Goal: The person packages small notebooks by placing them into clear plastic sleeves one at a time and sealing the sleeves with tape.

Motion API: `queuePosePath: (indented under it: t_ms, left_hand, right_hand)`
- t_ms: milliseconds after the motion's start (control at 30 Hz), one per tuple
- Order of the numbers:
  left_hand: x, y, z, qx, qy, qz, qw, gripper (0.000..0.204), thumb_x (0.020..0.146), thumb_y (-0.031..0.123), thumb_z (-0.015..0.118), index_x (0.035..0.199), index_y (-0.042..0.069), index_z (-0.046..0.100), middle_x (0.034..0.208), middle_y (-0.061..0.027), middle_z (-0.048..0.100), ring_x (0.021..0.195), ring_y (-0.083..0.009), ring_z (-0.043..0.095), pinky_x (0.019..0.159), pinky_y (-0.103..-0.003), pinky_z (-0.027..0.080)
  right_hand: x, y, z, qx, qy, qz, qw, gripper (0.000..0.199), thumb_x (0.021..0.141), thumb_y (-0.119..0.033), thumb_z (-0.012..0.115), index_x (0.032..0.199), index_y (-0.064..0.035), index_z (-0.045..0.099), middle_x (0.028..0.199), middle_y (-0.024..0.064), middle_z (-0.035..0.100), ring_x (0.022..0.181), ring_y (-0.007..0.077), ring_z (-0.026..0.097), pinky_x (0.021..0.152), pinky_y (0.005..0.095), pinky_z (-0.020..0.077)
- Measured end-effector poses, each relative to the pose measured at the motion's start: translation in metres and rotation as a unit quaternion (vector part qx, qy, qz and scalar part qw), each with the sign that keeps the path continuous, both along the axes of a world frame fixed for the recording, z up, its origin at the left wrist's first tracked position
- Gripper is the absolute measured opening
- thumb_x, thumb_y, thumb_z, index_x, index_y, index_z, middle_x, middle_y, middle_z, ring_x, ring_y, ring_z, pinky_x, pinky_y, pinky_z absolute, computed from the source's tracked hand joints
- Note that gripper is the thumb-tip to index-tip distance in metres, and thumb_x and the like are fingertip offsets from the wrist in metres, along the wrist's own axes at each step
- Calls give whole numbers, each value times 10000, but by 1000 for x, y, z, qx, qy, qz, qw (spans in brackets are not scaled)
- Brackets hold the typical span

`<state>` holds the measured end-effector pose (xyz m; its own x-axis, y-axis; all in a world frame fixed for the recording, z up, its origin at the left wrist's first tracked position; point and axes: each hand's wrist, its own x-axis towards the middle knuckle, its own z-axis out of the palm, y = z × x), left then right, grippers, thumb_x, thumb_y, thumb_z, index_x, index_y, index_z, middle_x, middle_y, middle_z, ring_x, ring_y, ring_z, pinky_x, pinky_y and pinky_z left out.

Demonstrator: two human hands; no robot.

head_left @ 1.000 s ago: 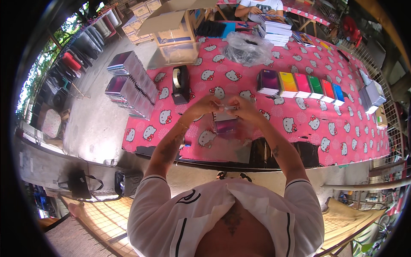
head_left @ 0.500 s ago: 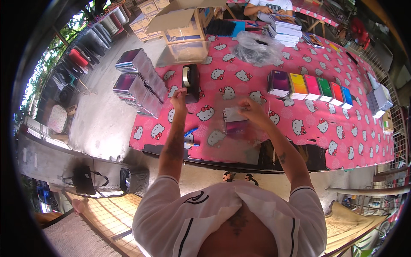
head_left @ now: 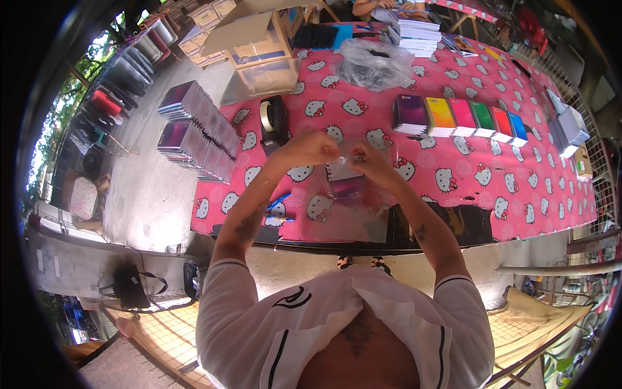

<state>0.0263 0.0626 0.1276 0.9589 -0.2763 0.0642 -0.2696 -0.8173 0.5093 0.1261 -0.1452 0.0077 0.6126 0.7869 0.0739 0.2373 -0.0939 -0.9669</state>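
Just beside the tape dispenser [head_left: 272, 120], your left hand [head_left: 310, 148] and right hand [head_left: 369, 161] pinch tape [head_left: 342, 159], stretching it above the bagged notebook [head_left: 346, 185].

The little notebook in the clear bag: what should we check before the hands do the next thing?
1. Both hands on the clear bag: left hand and right hand pinch its top. Ok.
2. Small notebook inside: ok.
3. Bag sealed: cannot tell.
4. Tape dispenser close to left hand: ok.
5. Pink tablecloth bare beside the bag: ok.
6. Colourful notebook row tidy: ok.
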Motion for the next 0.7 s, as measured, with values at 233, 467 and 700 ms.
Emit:
queuePosePath:
  t_ms: [233,467,700]
  left_hand:
    - [50,42,-83,-141,378,28,914,471,832,491,750,978,48,687,947,-74,707,823,-155,667,701,-364,526]
    - [7,2,-61,-188,57,161,967,434,823,399,727,1034,25,663,957,-106,694,863,-233,663,762,-390,531]
    - [-27,-77,-34,111,-54,186,975,589,634,408,848,999,15,606,1036,-169,641,987,-284,631,808,-409,532]
  right_hand:
    - [-15,8,20,-18,64,6,998,458,838,-135,761,1218,-52,520,1148,98,568,988,166,582,779,304,504]
    - [-49,-18,-19,242,259,-234,905,390,861,-166,717,1200,-78,548,1043,48,579,899,149,594,697,286,508]
    - [-148,-29,-58,167,652,153,723,446,945,-396,658,1223,-62,560,1085,60,622,1007,170,601,900,349,491]
